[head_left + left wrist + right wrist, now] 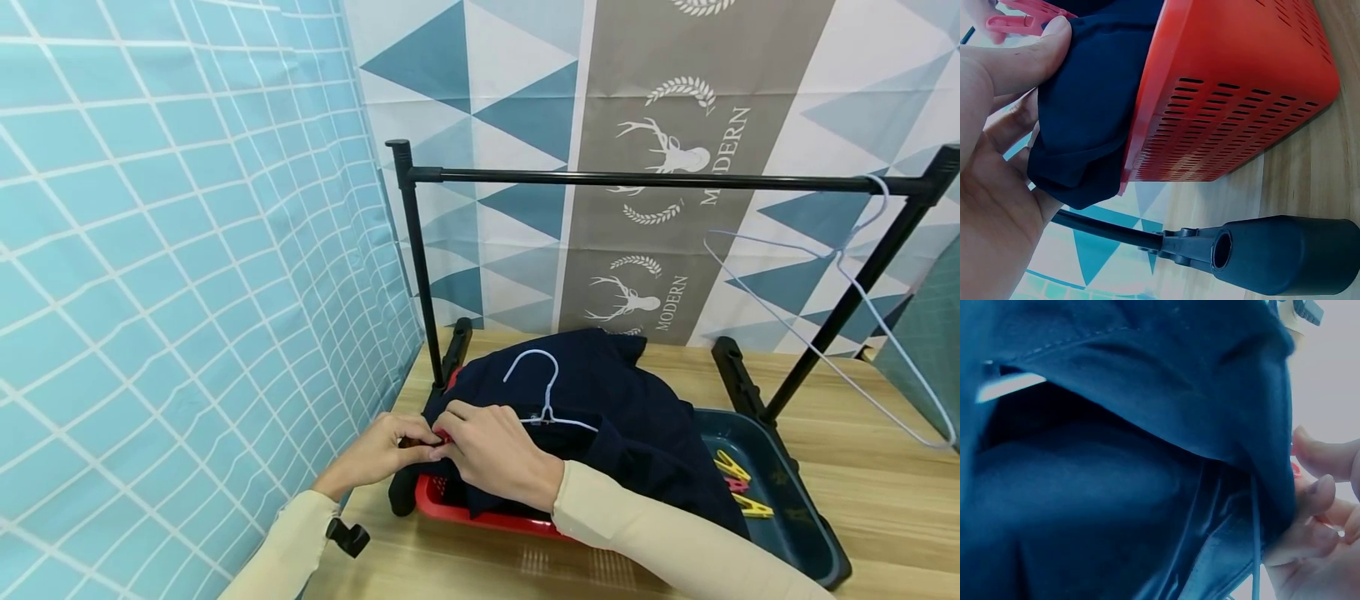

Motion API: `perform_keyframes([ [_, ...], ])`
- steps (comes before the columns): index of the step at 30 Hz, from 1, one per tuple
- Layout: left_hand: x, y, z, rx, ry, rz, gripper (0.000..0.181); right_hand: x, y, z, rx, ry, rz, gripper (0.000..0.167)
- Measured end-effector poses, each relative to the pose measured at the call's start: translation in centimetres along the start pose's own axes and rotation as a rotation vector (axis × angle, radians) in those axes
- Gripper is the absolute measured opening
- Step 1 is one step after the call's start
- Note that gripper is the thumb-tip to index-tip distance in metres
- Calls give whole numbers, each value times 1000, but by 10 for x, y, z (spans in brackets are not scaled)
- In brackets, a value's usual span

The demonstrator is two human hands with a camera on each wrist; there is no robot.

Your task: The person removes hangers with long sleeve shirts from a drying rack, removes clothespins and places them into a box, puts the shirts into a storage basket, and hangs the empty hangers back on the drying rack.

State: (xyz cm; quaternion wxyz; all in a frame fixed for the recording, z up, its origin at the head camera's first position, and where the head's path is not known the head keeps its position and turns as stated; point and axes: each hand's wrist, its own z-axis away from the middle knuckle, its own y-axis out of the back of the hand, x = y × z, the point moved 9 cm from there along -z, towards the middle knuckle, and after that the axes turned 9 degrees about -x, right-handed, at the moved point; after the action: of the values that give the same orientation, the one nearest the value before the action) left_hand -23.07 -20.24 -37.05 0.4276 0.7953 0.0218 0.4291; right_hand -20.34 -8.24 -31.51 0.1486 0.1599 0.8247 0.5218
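Observation:
Dark navy cloth (600,375) lies heaped over a red basket (498,522), with a light blue hanger (551,400) in it, hook upward. At its left edge the left hand (378,450) pinches the fabric; the left wrist view shows thumb and fingers of that hand (1010,125) on a fold of the cloth (1094,94). Right beside it, the right hand (498,454) pinches a pink-red clothespin (1013,24) against the cloth edge. In the right wrist view the cloth (1116,500) covers much of the picture, and fingers (1322,531) show at its right edge.
A black rack (637,177) stands behind the basket, with an empty hanger (840,254) on its right end. To the basket's right, a dark tray (806,533) holds yellow (752,506) and pink clothespins. A black rack foot (1285,253) stands beside the basket.

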Motion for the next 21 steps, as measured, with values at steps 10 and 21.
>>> perform_keyframes([
  [10,-12,-3,2,-9,-30,20,16,3,3,1,106,42,-135,6],
  [21,-11,-3,2,-9,-54,3,16,11,7,2,160,24,-230,8],
])
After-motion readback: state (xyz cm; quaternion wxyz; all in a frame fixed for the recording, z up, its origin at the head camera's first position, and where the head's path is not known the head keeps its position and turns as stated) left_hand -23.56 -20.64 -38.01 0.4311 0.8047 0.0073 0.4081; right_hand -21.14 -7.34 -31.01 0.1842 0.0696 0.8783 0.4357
